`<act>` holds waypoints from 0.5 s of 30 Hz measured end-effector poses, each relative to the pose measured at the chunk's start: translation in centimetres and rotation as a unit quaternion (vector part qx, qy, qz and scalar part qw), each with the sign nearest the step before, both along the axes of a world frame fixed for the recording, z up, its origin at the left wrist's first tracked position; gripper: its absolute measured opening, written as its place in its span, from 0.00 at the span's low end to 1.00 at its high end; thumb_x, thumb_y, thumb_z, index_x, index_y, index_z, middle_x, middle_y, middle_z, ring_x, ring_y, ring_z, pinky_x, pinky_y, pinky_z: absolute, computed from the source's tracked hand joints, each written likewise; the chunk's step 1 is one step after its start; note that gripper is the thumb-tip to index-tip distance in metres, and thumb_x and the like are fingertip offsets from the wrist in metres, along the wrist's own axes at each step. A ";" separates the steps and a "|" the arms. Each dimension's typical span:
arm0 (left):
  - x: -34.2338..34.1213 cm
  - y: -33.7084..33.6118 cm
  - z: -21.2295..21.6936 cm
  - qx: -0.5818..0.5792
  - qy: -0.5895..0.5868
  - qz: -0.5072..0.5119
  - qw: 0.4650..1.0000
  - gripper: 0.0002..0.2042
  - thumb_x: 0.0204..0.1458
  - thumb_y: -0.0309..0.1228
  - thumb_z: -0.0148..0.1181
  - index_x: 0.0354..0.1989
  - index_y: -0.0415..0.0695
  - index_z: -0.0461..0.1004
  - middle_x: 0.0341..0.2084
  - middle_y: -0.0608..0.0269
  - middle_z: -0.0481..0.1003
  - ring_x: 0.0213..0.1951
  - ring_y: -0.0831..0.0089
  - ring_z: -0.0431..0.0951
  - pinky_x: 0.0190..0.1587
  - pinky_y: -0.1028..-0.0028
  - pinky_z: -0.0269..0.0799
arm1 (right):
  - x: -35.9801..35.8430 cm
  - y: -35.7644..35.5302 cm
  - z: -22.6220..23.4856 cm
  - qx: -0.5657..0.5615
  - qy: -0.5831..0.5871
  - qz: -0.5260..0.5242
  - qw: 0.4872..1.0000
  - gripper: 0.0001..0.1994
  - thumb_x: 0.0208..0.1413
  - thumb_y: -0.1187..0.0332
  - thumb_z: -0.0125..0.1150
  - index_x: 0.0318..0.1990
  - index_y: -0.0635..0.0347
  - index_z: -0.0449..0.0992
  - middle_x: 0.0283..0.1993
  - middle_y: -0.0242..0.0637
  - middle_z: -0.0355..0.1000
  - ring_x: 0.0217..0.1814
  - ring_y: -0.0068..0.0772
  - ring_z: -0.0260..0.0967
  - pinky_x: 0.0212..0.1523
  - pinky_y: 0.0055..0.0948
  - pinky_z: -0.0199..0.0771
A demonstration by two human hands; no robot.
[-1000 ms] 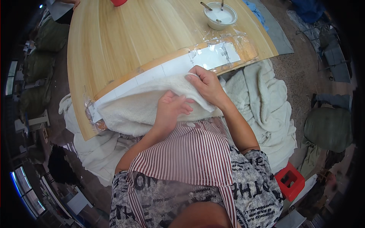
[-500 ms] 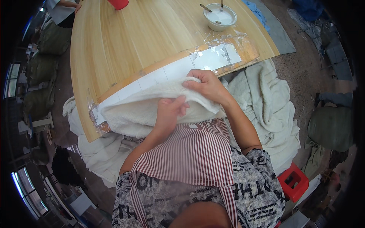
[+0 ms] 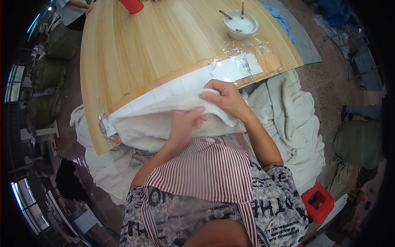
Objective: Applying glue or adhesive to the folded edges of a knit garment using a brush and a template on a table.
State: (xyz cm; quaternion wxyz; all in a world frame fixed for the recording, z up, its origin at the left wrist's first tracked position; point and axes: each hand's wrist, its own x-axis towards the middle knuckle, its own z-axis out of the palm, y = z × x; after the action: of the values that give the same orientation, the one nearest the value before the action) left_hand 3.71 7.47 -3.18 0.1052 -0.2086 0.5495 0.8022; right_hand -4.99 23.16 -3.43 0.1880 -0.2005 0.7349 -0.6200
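Note:
A white, fleecy cloth (image 3: 144, 129), like a towel, lies across the near edge of the table, its upper edge lifted in a fold. My right hand (image 3: 226, 98) pinches that edge between thumb and fingers, near the cloth's right end. Just below and to the left, my left hand (image 3: 183, 125) is closed against the fold, thumb on top; part of its grip is hidden. Beneath the cloth, a long strip of white sheets (image 3: 168, 90) with dark lines is taped to the tabletop (image 3: 144, 49).
A white bowl (image 3: 241, 33) of white liquid with sticks stands at the far right. Farther left is a red container (image 3: 131, 5). Heaped white cloths (image 3: 288, 111) hang on both sides. A red stool (image 3: 318, 203) stands low right; another person's hand (image 3: 89, 10) rests at the far left edge.
The view has shifted slightly, so the table and bowl appear a little lower and to the right. Both hands keep nearly the same position on the cloth.

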 end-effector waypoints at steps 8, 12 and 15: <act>0.2 -0.1 -0.2 -0.043 -0.001 -0.008 0.999 0.06 0.51 0.30 0.58 0.30 0.39 0.77 0.18 0.65 0.74 0.17 0.83 0.65 0.22 0.81 0.57 | 3.4 1.6 1.4 0.090 0.375 -0.103 0.917 0.14 0.43 0.72 0.65 0.40 0.61 0.72 0.41 0.40 0.71 0.45 0.41 0.68 0.46 0.35 0.66; -0.2 0.3 0.1 -0.041 0.003 0.014 0.999 0.08 0.51 0.30 0.58 0.27 0.39 0.78 0.15 0.67 0.73 0.17 0.83 0.65 0.22 0.81 0.57 | 4.9 1.1 1.5 0.106 0.421 -0.082 0.897 0.18 0.40 0.73 0.64 0.43 0.60 0.70 0.45 0.43 0.68 0.49 0.47 0.65 0.51 0.44 0.62; -0.2 -0.1 0.1 -0.053 -0.003 -0.012 0.999 0.08 0.51 0.30 0.58 0.27 0.38 0.78 0.15 0.67 0.72 0.17 0.83 0.65 0.22 0.81 0.57 | 4.1 0.9 1.0 0.140 0.441 -0.059 0.885 0.19 0.40 0.76 0.64 0.44 0.61 0.71 0.48 0.42 0.69 0.50 0.46 0.67 0.53 0.44 0.63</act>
State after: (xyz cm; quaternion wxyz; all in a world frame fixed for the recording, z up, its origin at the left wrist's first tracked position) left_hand 3.52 7.35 -3.11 0.1056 -0.2099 0.5934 0.7699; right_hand -0.92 24.06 -2.40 -0.1662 -0.3816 0.8313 -0.3683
